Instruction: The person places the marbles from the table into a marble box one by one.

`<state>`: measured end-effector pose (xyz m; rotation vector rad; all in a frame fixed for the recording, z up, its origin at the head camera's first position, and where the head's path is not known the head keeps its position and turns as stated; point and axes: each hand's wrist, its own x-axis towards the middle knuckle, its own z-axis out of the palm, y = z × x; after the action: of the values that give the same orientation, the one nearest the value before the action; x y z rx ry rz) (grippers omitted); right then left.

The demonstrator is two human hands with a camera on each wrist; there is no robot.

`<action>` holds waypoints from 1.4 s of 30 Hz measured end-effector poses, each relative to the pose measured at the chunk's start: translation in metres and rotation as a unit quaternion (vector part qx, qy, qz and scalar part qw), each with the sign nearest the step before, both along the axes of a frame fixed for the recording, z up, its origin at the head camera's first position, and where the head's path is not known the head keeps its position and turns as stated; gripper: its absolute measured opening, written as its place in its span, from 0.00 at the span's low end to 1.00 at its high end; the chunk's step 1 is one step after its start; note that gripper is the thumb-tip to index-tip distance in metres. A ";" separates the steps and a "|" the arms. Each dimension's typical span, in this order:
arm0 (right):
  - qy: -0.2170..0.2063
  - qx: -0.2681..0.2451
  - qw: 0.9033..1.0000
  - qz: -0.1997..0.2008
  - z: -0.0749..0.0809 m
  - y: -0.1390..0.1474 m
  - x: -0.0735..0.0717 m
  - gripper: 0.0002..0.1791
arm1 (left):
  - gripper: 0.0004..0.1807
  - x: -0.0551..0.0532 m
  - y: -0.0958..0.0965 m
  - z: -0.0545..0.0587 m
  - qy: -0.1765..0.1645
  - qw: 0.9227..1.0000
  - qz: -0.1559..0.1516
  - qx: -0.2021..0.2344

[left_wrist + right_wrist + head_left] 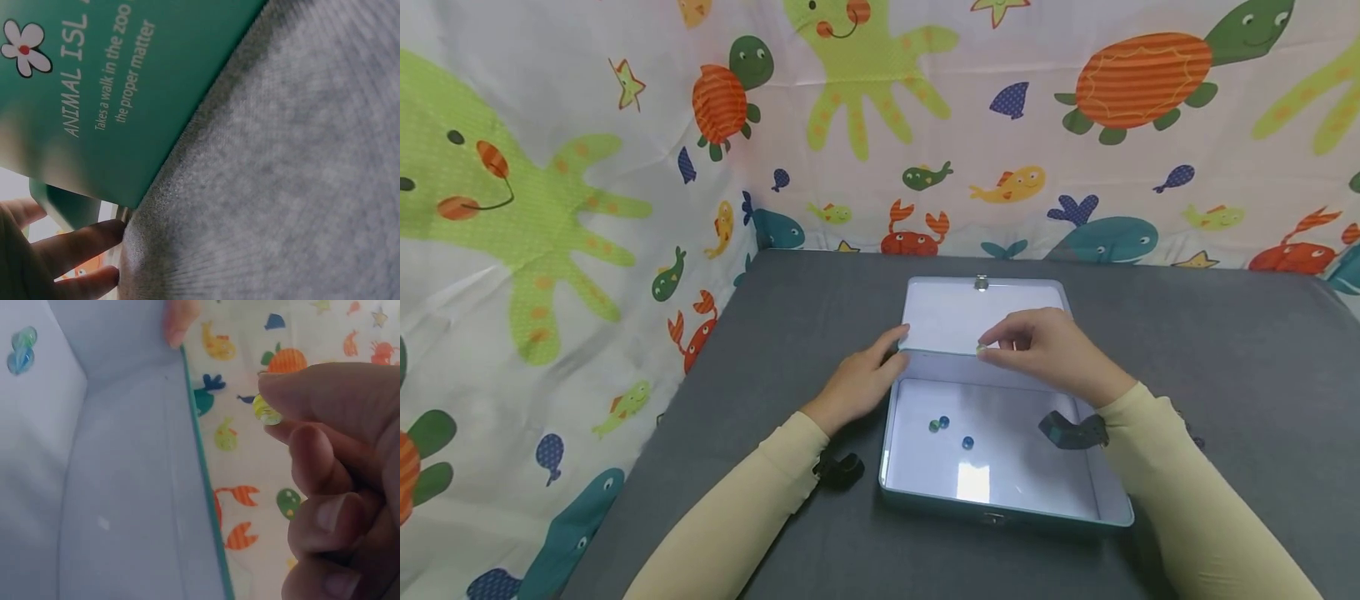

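Observation:
Between thumb and index finger my right hand (pixel 1056 354) pinches a clear marble with yellow-green swirls (pixel 267 410), held above the hinge side of a flat metal box (pixel 1030 487). The box's lid (pixel 943 308) is folded back, its white inside facing up. My left hand (pixel 857 379) touches the box's back left corner beside the hinge, fingers fairly straight. Three marbles lie inside on the left: a green marble (pixel 934 426) against a blue marble (pixel 944 422), and another blue marble (pixel 967 442) a little apart. The green outer side (pixel 125 156) carries white print.
A dark grey cloth (pixel 820 317) covers the table under the box. Behind and to the left hangs a white curtain (pixel 865 183) printed with sea animals. Black straps with wrist cameras sit on both sleeves; the right camera (pixel 1072 430) overhangs the box.

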<state>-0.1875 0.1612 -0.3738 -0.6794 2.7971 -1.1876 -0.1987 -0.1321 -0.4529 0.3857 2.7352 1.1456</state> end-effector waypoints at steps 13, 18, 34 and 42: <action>-0.002 0.010 0.999 0.045 -0.005 -0.019 -0.006 0.08 | 0.34 -0.001 0.001 0.004 0.007 1.000 -0.004 -0.018; -0.010 0.019 0.998 0.058 -0.009 -0.024 -0.009 0.07 | 0.34 -0.001 0.000 0.004 0.003 1.000 -0.002 -0.016; -0.035 0.063 0.994 0.080 -0.018 -0.036 -0.005 0.07 | 0.34 -0.004 0.000 0.002 0.000 1.000 -0.005 -0.012; -0.007 0.079 0.992 0.101 -0.030 -0.047 0.001 0.07 | 0.34 -0.001 -0.001 0.002 -0.005 1.000 -0.002 -0.017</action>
<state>-0.1861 0.1143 -0.4038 -0.9086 2.6956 -0.9220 -0.2000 -0.1329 -0.4505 0.3806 2.7393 1.0965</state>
